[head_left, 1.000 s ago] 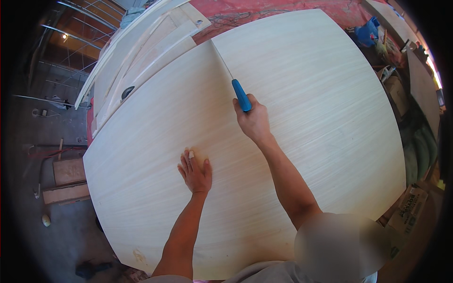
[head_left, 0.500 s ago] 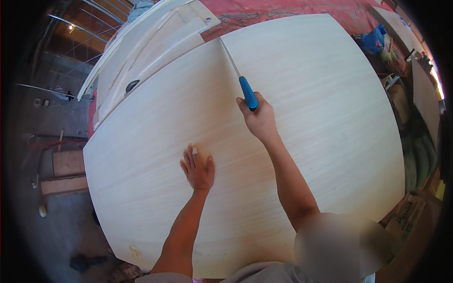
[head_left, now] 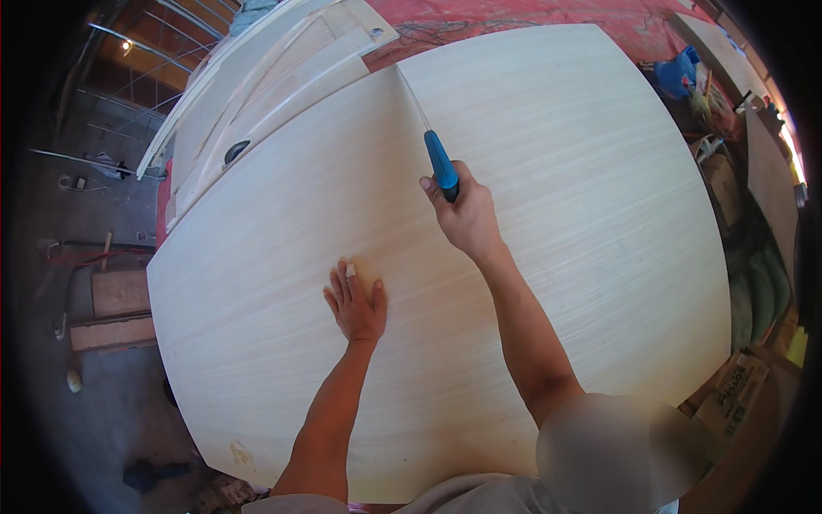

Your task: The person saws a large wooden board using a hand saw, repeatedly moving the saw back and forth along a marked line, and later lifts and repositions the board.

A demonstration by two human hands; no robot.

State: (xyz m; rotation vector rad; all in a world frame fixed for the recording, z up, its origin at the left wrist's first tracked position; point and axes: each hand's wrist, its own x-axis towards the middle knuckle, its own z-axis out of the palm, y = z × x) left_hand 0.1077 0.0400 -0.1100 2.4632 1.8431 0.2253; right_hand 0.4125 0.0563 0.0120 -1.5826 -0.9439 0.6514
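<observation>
A large pale wood-grain board (head_left: 599, 214) spreads beneath both my hands. My right hand (head_left: 464, 214) is closed round the blue handle (head_left: 439, 158) of a saw, whose thin blade (head_left: 416, 106) runs to the board's far edge along a narrow line, with a soft shadow beside it. My left hand (head_left: 354, 306) lies flat on the board below and left of the saw, fingers apart, with a pale wrap on one finger.
Pale panels (head_left: 282, 68) lie beyond the board's upper-left edge, over red sheeting (head_left: 556, 13). At right are a blue bag (head_left: 676, 73), leaning sheets (head_left: 766, 171) and cardboard (head_left: 736, 398). Wooden pieces (head_left: 120, 291) rest on the floor at left, below metal rods (head_left: 154, 47).
The whole view has shifted slightly. My right hand and the saw handle have moved a little, tilting slightly leftward compared with half a second ago. My left hand stays flat in place.
</observation>
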